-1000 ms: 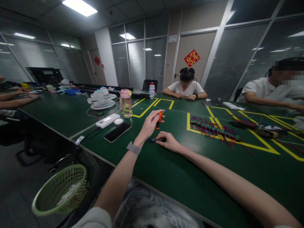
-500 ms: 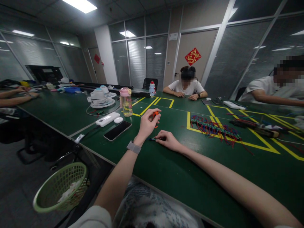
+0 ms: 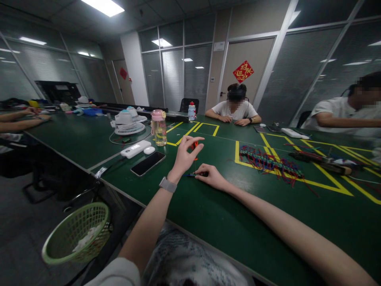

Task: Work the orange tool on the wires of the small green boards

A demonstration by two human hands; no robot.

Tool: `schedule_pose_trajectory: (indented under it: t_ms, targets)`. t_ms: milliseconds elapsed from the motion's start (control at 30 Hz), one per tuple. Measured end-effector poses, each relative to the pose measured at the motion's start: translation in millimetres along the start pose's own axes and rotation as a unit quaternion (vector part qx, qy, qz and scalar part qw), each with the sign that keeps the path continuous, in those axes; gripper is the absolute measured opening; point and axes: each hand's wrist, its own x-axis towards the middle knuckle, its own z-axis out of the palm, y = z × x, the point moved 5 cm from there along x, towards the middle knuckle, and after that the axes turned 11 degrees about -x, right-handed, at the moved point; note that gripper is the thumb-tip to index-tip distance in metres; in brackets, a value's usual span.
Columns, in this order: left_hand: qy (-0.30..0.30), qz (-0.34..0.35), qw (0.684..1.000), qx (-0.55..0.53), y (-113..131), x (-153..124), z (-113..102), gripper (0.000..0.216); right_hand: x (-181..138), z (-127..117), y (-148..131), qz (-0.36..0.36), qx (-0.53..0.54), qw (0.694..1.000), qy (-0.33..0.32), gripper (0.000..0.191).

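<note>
My left hand (image 3: 185, 154) is curled loosely around the orange handle of a screwdriver (image 3: 195, 146), with thumb and forefinger spread apart. The screwdriver stands upright, its thin shaft pointing down at a small circuit board (image 3: 191, 174) on the green table. Pinched fingers of my right hand (image 3: 210, 176) hold the board's right end, close to the screwdriver's tip. A dark part shows under the right fingers, too small to make out. Some of the left fingers are hidden behind the handle.
A phone (image 3: 148, 163), a white power strip (image 3: 136, 149) and a pink-lidded bottle (image 3: 159, 128) lie or stand left of my hands. Wired boards (image 3: 270, 161) lie in a row to the right. Co-workers (image 3: 235, 105) sit around the table (image 3: 232, 226). A green basket (image 3: 47, 248) stands below.
The thumb and forefinger of my left hand have spread wider around the screwdriver handle. My right hand and the board have stayed in place.
</note>
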Motion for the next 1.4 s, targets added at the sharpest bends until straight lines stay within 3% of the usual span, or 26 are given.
schedule_pose_trajectory:
  t_ms: [100, 167, 267, 433, 600, 700, 833, 1033, 1167, 1267, 1400]
  targets:
    - [-0.035, -0.036, 0.995, -0.088, -5.0, -0.3, 5.9, 0.03, -0.2, 0.1, -1.0, -0.001, 0.003, 1.0, 0.004, 0.015]
    - [-0.027, -0.058, 0.991, -0.12, -8.6, -0.8, 6.7, 0.032, -0.4, 0.4, -0.9, -0.005, 0.003, 1.0, 0.006, 0.014]
    - [-0.013, -0.054, 0.994, -0.091, -7.7, -2.4, 5.7, 0.032, -0.8, 0.7, -0.6, -0.009, 0.002, 1.0, 0.008, 0.014]
    - [-0.082, -0.043, 0.992, -0.087, 0.8, -5.0, 12.4, 0.028, -1.8, 0.2, -2.6, -0.01, 0.003, 1.0, 0.005, 0.013]
    - [-0.046, 0.064, 0.995, 0.066, 15.8, -4.7, 7.5, 0.018, -2.9, -1.4, -6.1, -0.019, -0.007, 1.0, 0.006, 0.014]
    - [-0.065, 0.107, 0.985, 0.119, 22.2, -6.1, 10.8, 0.015, -3.0, -1.8, -6.9, -0.019, -0.019, 1.0, 0.008, 0.014]
    - [-0.106, 0.074, 0.99, 0.062, 18.9, -7.1, 17.0, 0.026, -2.8, -1.6, -7.4, -0.019, -0.02, 1.0, 0.01, 0.014]
    - [-0.074, 0.078, 0.98, 0.169, 19.0, -7.4, 14.1, 0.026, -2.6, -1.4, -7.6, -0.017, -0.017, 1.0, 0.005, 0.014]
    - [-0.096, 0.037, 0.992, 0.071, 11.9, -7.4, 16.4, 0.032, -1.2, -0.6, -4.0, -0.012, -0.006, 1.0, 0.004, 0.012]
    - [-0.071, -0.007, 0.997, -0.009, 1.4, -5.8, 13.9, 0.034, 0.4, 0.8, -0.8, -0.006, -0.004, 1.0, 0.0, 0.013]
    - [-0.047, -0.015, 0.999, -0.01, -2.4, -3.7, 9.4, 0.031, 2.4, 2.7, -0.3, -0.017, 0.002, 1.0, -0.008, 0.019]
